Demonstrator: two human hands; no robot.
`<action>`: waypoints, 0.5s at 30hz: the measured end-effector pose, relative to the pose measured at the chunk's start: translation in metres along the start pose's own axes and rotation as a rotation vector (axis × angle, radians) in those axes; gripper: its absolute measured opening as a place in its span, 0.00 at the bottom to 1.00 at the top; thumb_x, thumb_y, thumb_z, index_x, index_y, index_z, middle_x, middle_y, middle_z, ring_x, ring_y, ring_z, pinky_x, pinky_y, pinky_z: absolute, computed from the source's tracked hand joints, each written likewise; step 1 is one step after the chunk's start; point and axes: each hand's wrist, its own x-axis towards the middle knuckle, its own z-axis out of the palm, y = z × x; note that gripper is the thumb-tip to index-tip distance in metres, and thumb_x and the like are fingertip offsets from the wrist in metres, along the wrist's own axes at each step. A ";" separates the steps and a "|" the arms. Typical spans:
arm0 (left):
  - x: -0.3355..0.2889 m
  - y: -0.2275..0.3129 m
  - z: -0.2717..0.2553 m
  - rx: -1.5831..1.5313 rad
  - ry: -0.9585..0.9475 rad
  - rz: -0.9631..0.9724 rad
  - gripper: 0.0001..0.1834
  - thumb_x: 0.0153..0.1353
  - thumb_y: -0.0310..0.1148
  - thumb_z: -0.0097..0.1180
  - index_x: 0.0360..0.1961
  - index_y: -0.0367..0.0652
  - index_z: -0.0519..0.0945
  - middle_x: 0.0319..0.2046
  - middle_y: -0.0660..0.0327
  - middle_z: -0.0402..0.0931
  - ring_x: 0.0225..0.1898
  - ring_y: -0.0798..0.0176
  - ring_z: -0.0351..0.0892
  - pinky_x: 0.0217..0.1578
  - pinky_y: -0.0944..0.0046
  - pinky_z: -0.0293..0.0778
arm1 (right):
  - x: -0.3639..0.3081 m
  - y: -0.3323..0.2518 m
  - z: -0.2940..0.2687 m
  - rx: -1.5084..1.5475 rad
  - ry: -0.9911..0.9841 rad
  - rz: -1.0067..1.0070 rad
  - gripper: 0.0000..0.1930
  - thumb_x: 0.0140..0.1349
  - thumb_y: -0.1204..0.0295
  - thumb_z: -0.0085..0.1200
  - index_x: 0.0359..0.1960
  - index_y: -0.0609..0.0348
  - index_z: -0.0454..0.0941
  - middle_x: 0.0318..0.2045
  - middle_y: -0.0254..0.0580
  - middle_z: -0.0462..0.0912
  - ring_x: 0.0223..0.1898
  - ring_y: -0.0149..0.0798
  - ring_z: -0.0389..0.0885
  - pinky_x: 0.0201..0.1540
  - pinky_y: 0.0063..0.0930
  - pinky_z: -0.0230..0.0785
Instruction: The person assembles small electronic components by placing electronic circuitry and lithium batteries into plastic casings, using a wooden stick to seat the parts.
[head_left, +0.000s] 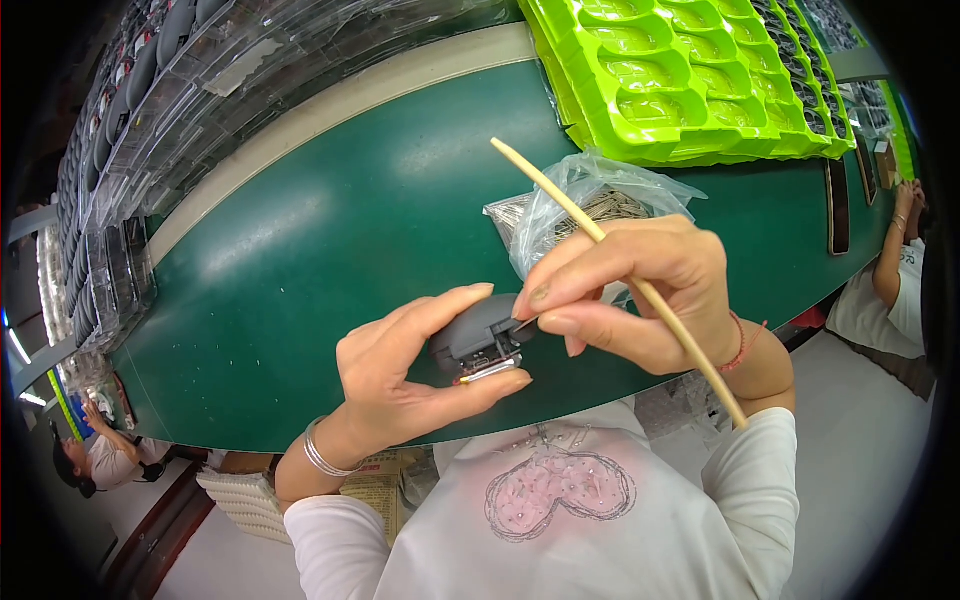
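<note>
The left hand [400, 365] pinches a small grey plastic part with a shiny metal piece at its bottom [482, 345]. The thumb is under it and the pointer finger is on top. The right hand [635, 290] is pressed together around a long thin wooden stick [560, 195]. Its fingertips touch the right end of the grey part. The stick runs from high on the left down across the hand toward the wrist. A red string band [741, 345] is on the right wrist, and a silver bangle [322, 455] is on the left wrist.

The grey part is held in the air, just above the near edge of the dark green counter [330, 230]. Right behind the right hand, a clear plastic bag with thin metal bits [590, 200] lies on the counter. At the far right corner sits a stack of bright green plastic trays with hollow pockets [690, 70]. Along the far left edge stand rows of clear plastic trays [180, 100]. Other people [895, 290] sit near the counter's right and left ends.
</note>
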 end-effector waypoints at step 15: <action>-0.001 -0.004 0.001 0.009 0.029 -0.026 0.32 0.41 0.37 0.81 0.48 0.35 0.82 0.34 0.53 0.85 0.31 0.62 0.86 0.33 0.69 0.81 | 0.006 -0.010 -0.045 -0.677 -0.024 -0.131 0.05 0.54 0.82 0.62 0.30 0.61 0.79 0.27 0.40 0.78 0.23 0.39 0.72 0.25 0.28 0.63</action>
